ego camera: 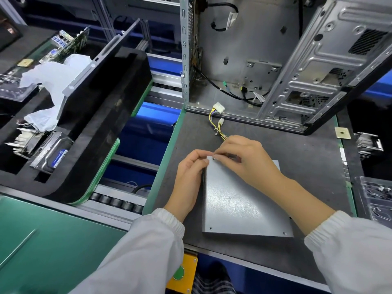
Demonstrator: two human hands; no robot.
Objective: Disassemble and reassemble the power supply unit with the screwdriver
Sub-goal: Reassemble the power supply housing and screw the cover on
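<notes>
Both sets of fingertips meet at the far left corner of the lid (239,198), right over a small screw hole (213,159). The right hand (244,158) comes in from above with its fingers curled and pinched together there — by the look of it on a screw, though the thing itself is too small to make out. The left hand (189,177) is curled against the lid's left edge, thumb on top at the corner, which I take to be steadying the lid so the hole stays lined up. Neither hand has a screwdriver, and I can't see one anywhere on the bench.

The PSU lies flat on the dark mat (307,166), close to the person, its plain grey lid up. Two more holes show along the near edge, one at each corner; whether they hold screws I can't tell. Its wire bundle (218,126) runs out from under the right hand toward the case (318,71), the white plugs lying loose on the mat, connected to nothing — sensible, since the unit has to be free to be opened and closed.

The case stands open just behind the mat, cables hanging inside. Off to the left a foam tray (89,124) holds other parts, and a clear bin (375,198) sits at the right edge.

Setting or lifting a screw by hand seems to be the step here.
</notes>
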